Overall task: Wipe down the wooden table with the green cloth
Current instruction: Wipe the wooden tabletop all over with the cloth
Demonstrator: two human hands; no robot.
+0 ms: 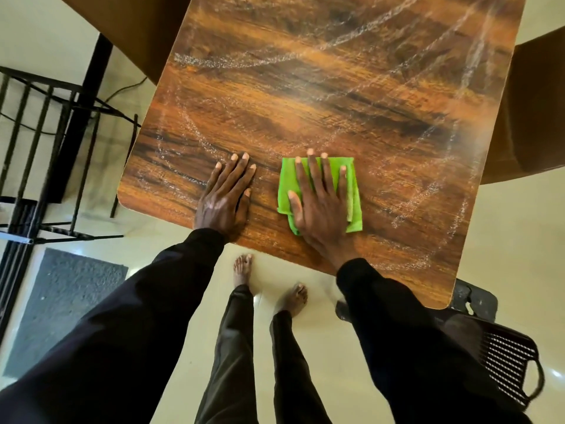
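Seen from above, a person in dark sleeves leans over a wooden table (336, 87) streaked with whitish smears. The right hand (321, 203) lies flat, fingers spread, pressing a folded green cloth (354, 191) onto the tabletop near its front edge. The left hand (226, 194) rests palm down on bare wood just beside it, fingers extended, holding nothing.

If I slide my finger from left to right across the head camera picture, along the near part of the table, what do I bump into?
Black metal rack → bare left hand, flat on the wooden table → right hand, flat on the green cloth.
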